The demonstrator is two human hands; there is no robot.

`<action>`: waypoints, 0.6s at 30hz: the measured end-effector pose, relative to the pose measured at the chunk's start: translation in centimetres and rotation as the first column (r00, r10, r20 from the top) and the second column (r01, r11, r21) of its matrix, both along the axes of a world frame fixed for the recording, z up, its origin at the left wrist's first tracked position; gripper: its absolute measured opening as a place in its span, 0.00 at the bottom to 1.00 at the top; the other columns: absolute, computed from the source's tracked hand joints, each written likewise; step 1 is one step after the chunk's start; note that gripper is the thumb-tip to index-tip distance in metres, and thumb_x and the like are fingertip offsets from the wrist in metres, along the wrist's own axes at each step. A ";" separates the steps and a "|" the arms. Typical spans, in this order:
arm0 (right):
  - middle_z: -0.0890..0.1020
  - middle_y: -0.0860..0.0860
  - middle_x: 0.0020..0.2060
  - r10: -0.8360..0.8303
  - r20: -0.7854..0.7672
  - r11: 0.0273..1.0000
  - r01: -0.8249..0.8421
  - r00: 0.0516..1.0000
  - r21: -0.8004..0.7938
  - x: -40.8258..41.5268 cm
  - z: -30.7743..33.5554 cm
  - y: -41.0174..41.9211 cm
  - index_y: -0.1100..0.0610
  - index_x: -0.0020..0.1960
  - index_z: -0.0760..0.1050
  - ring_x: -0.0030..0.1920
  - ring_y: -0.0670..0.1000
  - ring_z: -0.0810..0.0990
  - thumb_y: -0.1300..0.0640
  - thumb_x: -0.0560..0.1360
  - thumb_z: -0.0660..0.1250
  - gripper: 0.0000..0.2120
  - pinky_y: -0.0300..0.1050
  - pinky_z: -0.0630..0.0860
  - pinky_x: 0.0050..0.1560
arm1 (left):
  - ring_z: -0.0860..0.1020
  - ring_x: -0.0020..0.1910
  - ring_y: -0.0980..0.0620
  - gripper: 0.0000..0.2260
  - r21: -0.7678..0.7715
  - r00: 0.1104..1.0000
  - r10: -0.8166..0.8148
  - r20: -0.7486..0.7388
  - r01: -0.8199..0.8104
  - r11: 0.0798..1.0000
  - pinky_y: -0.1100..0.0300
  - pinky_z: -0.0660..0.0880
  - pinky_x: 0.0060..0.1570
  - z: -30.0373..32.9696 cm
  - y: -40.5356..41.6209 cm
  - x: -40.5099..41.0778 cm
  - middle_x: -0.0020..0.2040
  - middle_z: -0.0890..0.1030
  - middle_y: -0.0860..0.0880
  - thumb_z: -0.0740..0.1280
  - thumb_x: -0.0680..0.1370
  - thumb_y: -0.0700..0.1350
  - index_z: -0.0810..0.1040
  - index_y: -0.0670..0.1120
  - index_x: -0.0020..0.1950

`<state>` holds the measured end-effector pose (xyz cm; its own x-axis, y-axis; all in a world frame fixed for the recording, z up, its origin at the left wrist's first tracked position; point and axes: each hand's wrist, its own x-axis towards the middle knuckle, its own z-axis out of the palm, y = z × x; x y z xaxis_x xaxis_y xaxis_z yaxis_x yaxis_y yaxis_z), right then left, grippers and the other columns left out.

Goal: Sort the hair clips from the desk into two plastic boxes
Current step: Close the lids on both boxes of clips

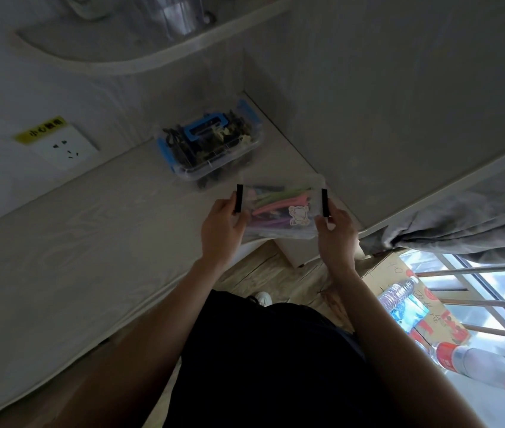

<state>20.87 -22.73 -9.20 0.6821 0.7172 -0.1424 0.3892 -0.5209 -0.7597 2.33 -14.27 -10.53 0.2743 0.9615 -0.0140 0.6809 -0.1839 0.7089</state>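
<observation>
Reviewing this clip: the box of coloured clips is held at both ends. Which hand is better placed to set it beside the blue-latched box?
Left, probably. The left hand grips the colourful clip box on the side nearer the blue-latched box; the right hand holds the far end.

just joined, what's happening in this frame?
A person holds a clear plastic box with black latches at the desk edge, the left hand gripping one end and the right hand the other. The lid looks on, with pink, green and purple hair clips inside. A second clear box with blue latches sits farther back on the desk, lid on, filled with dark clips. No loose clips show on the desk, so the sorting looks about done.
</observation>
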 end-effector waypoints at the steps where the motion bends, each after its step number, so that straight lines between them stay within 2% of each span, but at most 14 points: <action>1: 0.78 0.58 0.56 0.017 0.006 1.000 -0.017 1.000 -0.001 0.0 0.1 0.1 0.53 0.69 0.69 0.51 0.56 0.77 0.60 0.76 0.62 0.21 0.40 0.65 0.46 | 0.78 0.45 0.48 0.20 0.013 0.999 -0.022 -0.036 0.023 1.000 0.58 0.73 0.44 0.3 0.1 -0.3 0.52 0.77 0.45 0.63 0.78 0.49 0.69 0.47 0.70; 3: 0.78 0.58 0.56 0.047 -0.023 0.999 -0.046 0.999 0.023 0.3 0.6 0.3 0.54 0.68 0.69 0.52 0.55 0.77 0.61 0.77 0.61 0.20 0.41 0.68 0.47 | 0.79 0.45 0.49 0.20 0.007 0.997 -0.054 -0.054 0.054 0.999 0.58 0.76 0.44 1.1 -0.1 -0.7 0.51 0.78 0.45 0.65 0.77 0.51 0.72 0.46 0.67; 4: 0.78 0.58 0.56 0.041 -0.052 0.998 -0.039 0.998 0.047 0.6 1.1 0.5 0.54 0.67 0.70 0.51 0.54 0.77 0.61 0.76 0.61 0.20 0.42 0.69 0.48 | 0.79 0.45 0.50 0.20 -0.010 0.998 -0.057 -0.008 0.057 0.998 0.58 0.77 0.45 1.6 -0.3 -0.9 0.50 0.79 0.46 0.66 0.76 0.52 0.74 0.46 0.65; 6: 0.79 0.56 0.55 0.040 -0.135 0.992 -0.023 0.990 0.127 1.2 2.9 1.5 0.54 0.65 0.72 0.50 0.50 0.76 0.61 0.75 0.63 0.19 0.42 0.72 0.50 | 0.80 0.46 0.54 0.20 -0.090 0.977 0.033 0.213 -0.014 0.996 0.60 0.78 0.49 3.0 -1.1 -1.6 0.48 0.79 0.48 0.68 0.73 0.53 0.75 0.47 0.63; 8: 0.80 0.52 0.51 0.111 -0.225 0.968 -0.055 0.968 0.243 1.6 5.1 2.6 0.54 0.62 0.74 0.48 0.46 0.77 0.62 0.74 0.64 0.16 0.36 0.73 0.48 | 0.79 0.49 0.59 0.21 -0.224 0.878 0.197 0.436 -0.106 0.969 0.63 0.77 0.53 4.8 -1.4 -2.1 0.51 0.80 0.51 0.70 0.73 0.49 0.74 0.47 0.65; 10: 0.79 0.48 0.48 0.233 -0.317 0.925 -0.109 0.919 0.365 1.4 7.0 4.6 0.52 0.57 0.74 0.46 0.42 0.77 0.63 0.74 0.65 0.13 0.33 0.73 0.46 | 0.80 0.48 0.64 0.21 -0.297 0.753 0.324 0.572 -0.178 0.938 0.68 0.76 0.49 7.1 -0.8 -2.6 0.52 0.80 0.53 0.69 0.74 0.41 0.73 0.43 0.66; 12: 0.78 0.46 0.46 0.313 -0.387 0.899 -0.140 0.868 0.414 1.0 8.3 7.3 0.49 0.52 0.73 0.46 0.42 0.77 0.61 0.73 0.66 0.10 0.36 0.72 0.47 | 0.79 0.44 0.68 0.19 -0.259 0.708 0.342 0.618 -0.228 0.939 0.73 0.74 0.43 9.1 0.6 -3.0 0.50 0.80 0.52 0.68 0.74 0.37 0.73 0.40 0.65; 14: 0.78 0.46 0.46 0.363 -0.408 0.886 -0.175 0.838 0.429 0.5 9.2 10.1 0.46 0.49 0.73 0.47 0.44 0.77 0.55 0.68 0.67 0.11 0.39 0.72 0.46 | 0.79 0.43 0.68 0.18 -0.182 0.705 0.324 0.631 -0.271 0.945 0.73 0.73 0.43 10.6 2.0 -3.6 0.51 0.80 0.50 0.68 0.74 0.37 0.74 0.39 0.64; 16: 0.79 0.48 0.48 0.406 -0.411 0.871 -0.210 0.816 0.443 0.0 9.8 12.6 0.46 0.49 0.75 0.48 0.47 0.77 0.52 0.65 0.67 0.13 0.41 0.72 0.46 | 0.79 0.44 0.66 0.18 -0.121 0.727 0.305 0.615 -0.295 0.948 0.71 0.74 0.45 11.3 3.4 -4.3 0.49 0.81 0.53 0.69 0.74 0.39 0.75 0.45 0.63; 18: 0.81 0.50 0.52 0.453 -0.420 0.853 -0.244 0.787 0.462 -0.4 10.2 14.9 0.51 0.54 0.77 0.49 0.48 0.77 0.54 0.68 0.66 0.15 0.42 0.71 0.46 | 0.78 0.44 0.65 0.15 -0.084 0.777 0.297 0.556 -0.303 0.949 0.69 0.73 0.46 11.4 5.0 -4.8 0.47 0.83 0.54 0.69 0.72 0.44 0.77 0.49 0.59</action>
